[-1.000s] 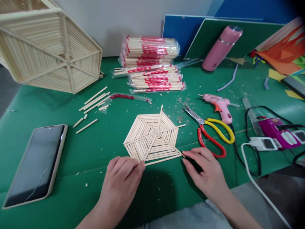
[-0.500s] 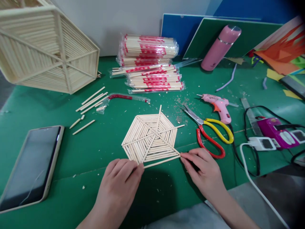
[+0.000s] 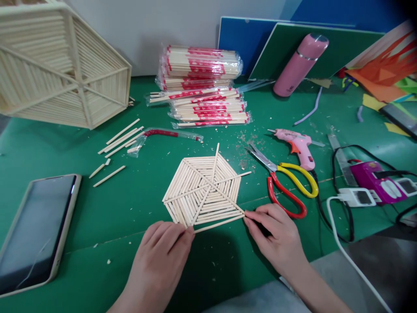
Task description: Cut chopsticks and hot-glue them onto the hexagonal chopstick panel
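A hexagonal panel of thin wooden sticks [image 3: 205,187] lies flat on the green table, with spokes crossing at its middle and two spoke ends sticking out past its edge. Along its near edge runs one wooden stick [image 3: 219,224], a narrow gap showing between it and the panel. My left hand [image 3: 163,254] is closed at the stick's left end, by the panel's lower corner, and its fingertips partly hide that end. At the other end, my right hand [image 3: 273,230] pinches the stick between thumb and fingers, beside the panel's right corner.
Scissors [image 3: 283,178] and a pink glue gun [image 3: 296,145] lie right, near a corded purple power strip [image 3: 374,182]. Loose sticks [image 3: 120,139] and a phone [image 3: 39,230] are left. Behind are packed chopsticks [image 3: 202,87], a large stick structure [image 3: 78,74] and a pink flask [image 3: 301,65].
The view has shifted slightly, so most things sit a little further left. Both hands keep the same hold at the stick's ends, and the stick stays along the panel's near edge.
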Available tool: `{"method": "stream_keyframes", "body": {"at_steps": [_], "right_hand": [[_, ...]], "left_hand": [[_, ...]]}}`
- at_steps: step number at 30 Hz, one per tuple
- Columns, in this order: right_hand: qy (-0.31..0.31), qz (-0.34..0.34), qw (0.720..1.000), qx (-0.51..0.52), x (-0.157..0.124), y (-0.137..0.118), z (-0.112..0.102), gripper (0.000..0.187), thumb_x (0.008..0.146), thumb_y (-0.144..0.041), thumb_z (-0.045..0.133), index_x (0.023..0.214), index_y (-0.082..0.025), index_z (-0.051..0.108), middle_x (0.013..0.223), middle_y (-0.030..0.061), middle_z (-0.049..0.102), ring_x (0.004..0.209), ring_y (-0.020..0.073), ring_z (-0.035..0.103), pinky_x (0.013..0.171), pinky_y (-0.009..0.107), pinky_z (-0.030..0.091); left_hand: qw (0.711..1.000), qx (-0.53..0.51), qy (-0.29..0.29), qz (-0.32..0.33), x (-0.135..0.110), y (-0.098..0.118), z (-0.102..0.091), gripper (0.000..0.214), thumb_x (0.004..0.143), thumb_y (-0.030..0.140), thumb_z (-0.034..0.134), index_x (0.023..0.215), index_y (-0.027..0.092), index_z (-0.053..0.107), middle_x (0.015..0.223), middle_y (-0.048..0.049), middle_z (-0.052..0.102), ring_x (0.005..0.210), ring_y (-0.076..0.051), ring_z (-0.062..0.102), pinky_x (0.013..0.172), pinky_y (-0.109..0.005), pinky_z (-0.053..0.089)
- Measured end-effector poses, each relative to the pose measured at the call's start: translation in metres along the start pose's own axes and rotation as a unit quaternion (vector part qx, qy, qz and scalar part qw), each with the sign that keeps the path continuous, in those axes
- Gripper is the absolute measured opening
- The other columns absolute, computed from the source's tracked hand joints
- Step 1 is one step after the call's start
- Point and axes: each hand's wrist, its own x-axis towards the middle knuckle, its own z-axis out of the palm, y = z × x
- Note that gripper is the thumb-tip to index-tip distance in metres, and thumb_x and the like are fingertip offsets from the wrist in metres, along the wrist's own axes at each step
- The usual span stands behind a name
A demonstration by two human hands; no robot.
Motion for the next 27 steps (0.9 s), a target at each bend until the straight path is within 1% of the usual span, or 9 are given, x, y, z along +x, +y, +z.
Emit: {"method": "stream_keyframes", "body": {"at_steps": [6,9,12,14,16,18,20,23,27], "right_hand": [[-0.003,0.006,1.0,-0.007,0.0,0.0,0.001,0.014,0.076,-0.015,0.058,0.085,-0.016,0.067,0.072,0.005,0.058,0.065,0.0139,0.053,0.057,0.029,0.046],[-0.002,0.004,1.0,-0.011,0.001,0.0,0.0,0.014,0.076,-0.014,0.058,0.085,-0.015,0.067,0.073,0.0055,0.058,0.066,0.0139,0.053,0.057,0.029,0.046],[-0.002,0.003,1.0,-0.015,0.001,-0.001,0.0,0.013,0.075,-0.013,0.059,0.085,-0.014,0.067,0.073,0.0061,0.058,0.066,0.014,0.053,0.057,0.029,0.046],[-0.003,0.001,1.0,-0.017,0.001,-0.001,0.0,0.014,0.075,-0.013,0.059,0.085,-0.014,0.067,0.074,0.0061,0.058,0.066,0.0138,0.053,0.058,0.029,0.046],[-0.004,-0.002,1.0,-0.016,0.0,0.0,0.0,0.013,0.075,-0.013,0.059,0.085,-0.014,0.067,0.074,0.006,0.057,0.067,0.0137,0.053,0.058,0.029,0.046],[-0.004,-0.002,1.0,-0.013,-0.001,0.001,0.001,0.014,0.074,-0.012,0.06,0.086,-0.014,0.067,0.074,0.0057,0.057,0.067,0.0138,0.053,0.059,0.029,0.046],[-0.005,-0.002,1.0,-0.012,-0.002,0.003,0.001,0.015,0.074,-0.012,0.06,0.087,-0.015,0.067,0.075,0.0053,0.057,0.068,0.0139,0.053,0.06,0.03,0.047],[-0.002,-0.01,1.0,-0.015,-0.004,0.005,0.002,0.016,0.074,-0.013,0.061,0.088,-0.016,0.066,0.077,0.0045,0.057,0.069,0.0135,0.053,0.061,0.03,0.047],[0.0,-0.019,1.0,-0.019,-0.005,0.005,0.001,0.016,0.073,-0.014,0.062,0.089,-0.017,0.066,0.077,0.0039,0.057,0.069,0.0132,0.054,0.062,0.029,0.047]], "left_hand": [[0.997,-0.054,0.006,-0.056,-0.006,0.002,0.005,0.027,0.089,0.021,0.035,0.079,0.019,0.059,0.073,0.0006,0.06,0.071,-0.012,0.055,0.072,-0.027,0.043],[0.997,-0.052,-0.001,-0.054,-0.013,0.0,0.007,0.021,0.088,0.026,0.038,0.086,0.021,0.059,0.078,0.0004,0.061,0.075,-0.014,0.055,0.074,-0.03,0.044],[0.997,-0.052,-0.005,-0.049,-0.016,-0.001,0.009,0.019,0.087,0.023,0.04,0.091,0.02,0.059,0.081,-0.0006,0.061,0.078,-0.015,0.055,0.076,-0.03,0.043],[0.997,-0.055,-0.003,-0.051,-0.016,0.0,0.008,0.021,0.087,0.019,0.038,0.09,0.019,0.058,0.081,-0.0011,0.061,0.078,-0.014,0.055,0.076,-0.028,0.043],[0.996,-0.061,0.012,-0.059,-0.013,0.002,0.007,0.02,0.086,0.018,0.039,0.087,0.019,0.059,0.079,-0.001,0.061,0.077,-0.014,0.055,0.075,-0.027,0.044],[0.993,-0.074,0.028,-0.084,-0.011,0.005,0.006,0.018,0.085,0.016,0.042,0.083,0.019,0.059,0.077,-0.0008,0.06,0.074,-0.013,0.055,0.072,-0.027,0.044],[0.989,-0.093,0.032,-0.107,-0.009,0.007,0.005,0.016,0.083,0.014,0.045,0.079,0.018,0.059,0.075,-0.001,0.059,0.071,-0.013,0.054,0.071,-0.028,0.044],[0.985,-0.109,0.031,-0.126,-0.01,0.008,0.006,0.011,0.081,0.014,0.049,0.079,0.017,0.059,0.075,-0.002,0.057,0.071,-0.013,0.053,0.068,-0.028,0.044],[0.977,-0.137,0.041,-0.158,-0.01,0.009,0.008,0.007,0.079,0.015,0.051,0.078,0.016,0.059,0.075,-0.0023,0.056,0.069,-0.013,0.052,0.063,-0.026,0.046]]}}
